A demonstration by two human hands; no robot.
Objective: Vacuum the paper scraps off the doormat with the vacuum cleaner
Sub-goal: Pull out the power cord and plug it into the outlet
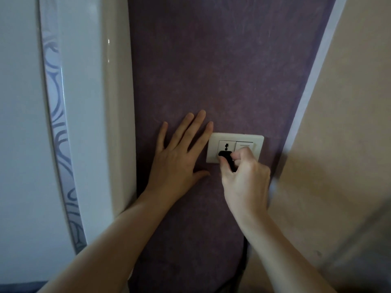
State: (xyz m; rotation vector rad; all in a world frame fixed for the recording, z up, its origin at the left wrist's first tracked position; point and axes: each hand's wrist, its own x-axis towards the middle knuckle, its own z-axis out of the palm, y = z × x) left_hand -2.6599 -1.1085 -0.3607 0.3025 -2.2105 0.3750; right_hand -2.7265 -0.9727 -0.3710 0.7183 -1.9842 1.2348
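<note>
A white wall socket plate (214,142) with a switch (245,145) on its right half sits on the purple wall (211,70). My right hand (245,180) pinches a black plug (227,158) that sits at the lower holes of the socket. My left hand (179,155) lies flat on the wall just left of the plate, fingers straight and spread, the fingertips touching the plate's upper left corner. A dark cord (245,256) hangs down under my right forearm. The vacuum cleaner, doormat and paper scraps are out of view.
A white glossy door frame (110,102) with a patterned glass strip (57,115) stands close on the left. A beige wall (349,123) angles away on the right behind a pale corner trim (313,81).
</note>
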